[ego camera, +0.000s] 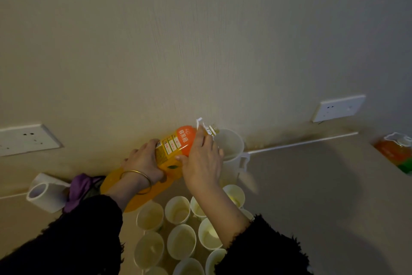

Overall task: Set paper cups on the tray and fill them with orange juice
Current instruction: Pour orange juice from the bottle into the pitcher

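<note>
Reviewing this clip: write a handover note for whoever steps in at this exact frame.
Left hand: grips the lower body of the tilted orange plastic juice bottle.
Right hand: grips its upper part, mouth at the white plastic jug.
White paper cups stand clustered in front of the person; contents too dim to tell, and no tray can be made out under them.
Left: fill the cups.

Dim, yellowish light; soft focus, wide-angle bending at the edges

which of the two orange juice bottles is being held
The orange juice bottle tipped toward the white pitcher, gripped by the left hand and right hand. The other bottle sits untouched at the right edge.
</note>
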